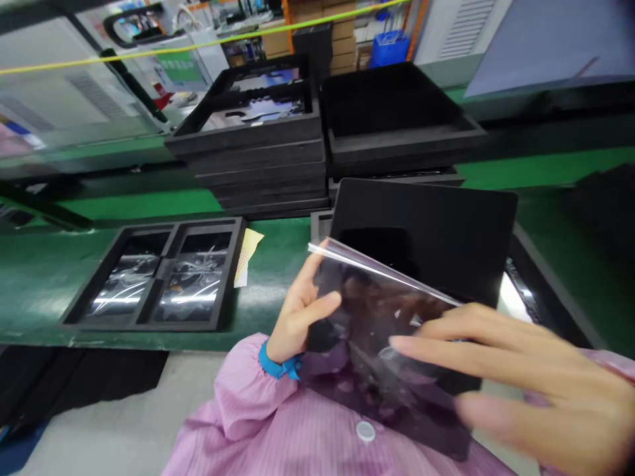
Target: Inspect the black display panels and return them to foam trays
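Note:
My left hand [300,311] grips the left edge of a clear, shiny plastic bag [377,317] with a dark flat part inside it, thumb on top and fingers behind. The bag is tilted up toward me, above my pink sleeve. From the right my right hand [501,370] comes in with its fingers stretched out flat, the fingertips resting on the bag's front face. Behind the bag a black foam sheet [436,231] leans over a black tray [540,277].
On the green conveyor belt [44,277] at the left lies a two-compartment black foam tray [159,274] with bagged parts, a yellow tag [247,254] beside it. Stacked black trays [258,152] and an empty one [397,119] stand behind. Dark foam lies on the floor at lower left.

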Demonstrator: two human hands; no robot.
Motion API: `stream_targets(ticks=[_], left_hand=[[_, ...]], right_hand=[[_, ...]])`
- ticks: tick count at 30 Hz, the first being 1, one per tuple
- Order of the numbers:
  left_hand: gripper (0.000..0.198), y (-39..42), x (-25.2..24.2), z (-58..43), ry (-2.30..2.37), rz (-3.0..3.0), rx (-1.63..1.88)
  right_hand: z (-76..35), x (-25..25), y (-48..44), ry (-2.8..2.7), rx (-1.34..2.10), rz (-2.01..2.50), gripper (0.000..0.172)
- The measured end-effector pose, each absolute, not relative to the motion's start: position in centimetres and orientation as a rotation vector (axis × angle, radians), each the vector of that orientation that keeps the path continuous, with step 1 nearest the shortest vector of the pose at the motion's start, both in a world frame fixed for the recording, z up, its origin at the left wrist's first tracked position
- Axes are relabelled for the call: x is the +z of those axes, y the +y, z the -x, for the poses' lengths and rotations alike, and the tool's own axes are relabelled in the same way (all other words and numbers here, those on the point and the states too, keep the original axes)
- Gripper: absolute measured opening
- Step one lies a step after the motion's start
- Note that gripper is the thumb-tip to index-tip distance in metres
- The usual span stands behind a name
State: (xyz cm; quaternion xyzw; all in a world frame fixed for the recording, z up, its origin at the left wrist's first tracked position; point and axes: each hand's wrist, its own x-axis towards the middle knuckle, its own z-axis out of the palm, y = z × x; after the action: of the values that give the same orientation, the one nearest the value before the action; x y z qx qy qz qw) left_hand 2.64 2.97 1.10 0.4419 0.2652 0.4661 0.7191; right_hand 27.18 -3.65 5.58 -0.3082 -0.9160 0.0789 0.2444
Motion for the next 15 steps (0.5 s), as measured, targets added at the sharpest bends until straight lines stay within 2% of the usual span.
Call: stream_targets(ticks=[3,10,15], left_hand=[[0.052,3.7,-0.6,-2.0,0.628,-1.045,1.119],[0.048,3.1,-1.3,-0.9,0.693,-1.113,1.294],[0.045,3.0,-0.3,-1.4,0.796,-1.121,1.344]], right_hand=[[-24.6,8.1,-2.9,-2.694,0.127,0.554,0.033],[-23.6,8.5,-2.7,-2.799,0.041,0.415,0.031],[-24.1,8.9,-2.9,-2.819,-0.017,0.511,0.024]])
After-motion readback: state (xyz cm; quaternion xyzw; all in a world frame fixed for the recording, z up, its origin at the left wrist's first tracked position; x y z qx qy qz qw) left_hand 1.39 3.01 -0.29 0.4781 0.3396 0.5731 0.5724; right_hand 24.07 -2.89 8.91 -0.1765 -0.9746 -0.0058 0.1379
